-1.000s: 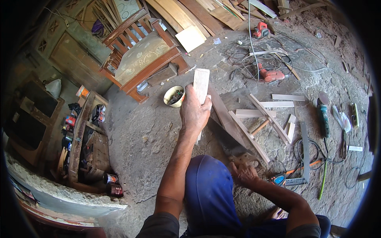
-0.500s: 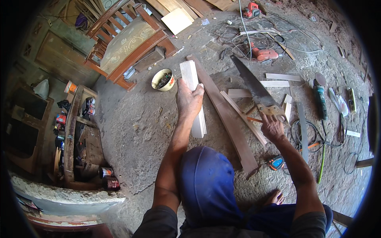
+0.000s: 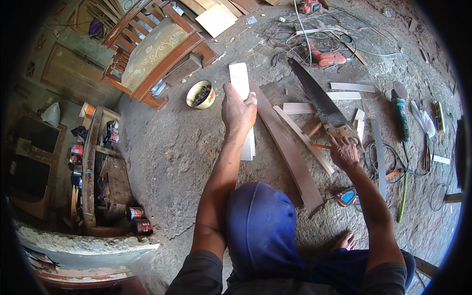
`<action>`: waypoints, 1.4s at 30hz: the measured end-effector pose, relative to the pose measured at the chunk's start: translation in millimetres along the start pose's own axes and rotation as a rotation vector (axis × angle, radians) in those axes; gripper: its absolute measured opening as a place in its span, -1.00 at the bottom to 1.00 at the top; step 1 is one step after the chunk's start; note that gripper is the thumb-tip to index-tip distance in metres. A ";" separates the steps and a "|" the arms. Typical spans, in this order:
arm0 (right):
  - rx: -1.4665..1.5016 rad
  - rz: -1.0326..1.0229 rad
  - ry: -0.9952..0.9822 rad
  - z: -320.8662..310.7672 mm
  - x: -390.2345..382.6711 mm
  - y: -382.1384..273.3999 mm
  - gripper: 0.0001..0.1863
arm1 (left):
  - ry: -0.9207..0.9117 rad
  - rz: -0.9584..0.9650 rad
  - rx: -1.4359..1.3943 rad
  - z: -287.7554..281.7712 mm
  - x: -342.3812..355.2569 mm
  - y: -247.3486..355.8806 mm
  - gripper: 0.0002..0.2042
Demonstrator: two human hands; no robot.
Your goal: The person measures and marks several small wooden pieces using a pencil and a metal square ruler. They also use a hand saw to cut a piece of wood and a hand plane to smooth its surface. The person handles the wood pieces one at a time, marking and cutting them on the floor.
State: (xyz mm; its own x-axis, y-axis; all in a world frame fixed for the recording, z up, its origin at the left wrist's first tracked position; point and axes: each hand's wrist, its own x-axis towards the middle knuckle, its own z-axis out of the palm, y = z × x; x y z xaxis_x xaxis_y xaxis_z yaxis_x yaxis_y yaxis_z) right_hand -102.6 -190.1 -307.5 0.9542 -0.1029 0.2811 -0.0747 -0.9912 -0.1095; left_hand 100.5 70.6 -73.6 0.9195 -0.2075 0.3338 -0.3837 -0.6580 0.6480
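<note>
your left hand (image 3: pixel 239 110) is closed around the pale wood strips (image 3: pixel 239 77), likely so they hold together as one bundle, out above the concrete floor (image 3: pixel 182 162). your right hand (image 3: pixel 345 155) grasps the handsaw (image 3: pixel 314 96) by its wooden handle (image 3: pixel 340 131), which seems to point the toothed blade safely away from you, across the loose slats (image 3: pixel 298 108). an orange stick (image 3: pixel 321 145), perhaps a pencil, pokes out beside that hand. your grip hides how many strips there are; whether the blade touches anything underneath, you cannot tell.
</note>
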 end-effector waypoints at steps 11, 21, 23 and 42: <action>-0.107 0.113 -0.262 2.2 4.6 -2.8 -0.32 | -0.014 0.093 -0.253 12.9 -4.9 -19.6 -0.61; -0.022 0.036 -0.035 -32.1 -2.9 55.8 -0.33 | -0.265 -0.081 -0.487 23.6 -17.6 -49.4 -0.61; -0.047 0.014 -0.088 -43.1 -6.3 76.0 -0.30 | -0.359 -0.087 -0.588 28.9 -20.3 -49.6 -0.60; -0.019 0.369 -0.306 -41.5 -28.2 122.5 -0.70 | -1.010 0.285 -0.167 107.2 12.5 38.8 -0.39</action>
State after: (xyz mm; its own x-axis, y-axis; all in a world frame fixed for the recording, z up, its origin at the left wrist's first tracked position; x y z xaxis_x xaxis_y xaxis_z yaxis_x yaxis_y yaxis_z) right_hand -150.7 -312.1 -289.3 0.9043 -0.4217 -0.0670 -0.4270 -0.8948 -0.1306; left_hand 106.3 -35.2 -117.7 0.4086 -0.8937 -0.1855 -0.5324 -0.3984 0.7469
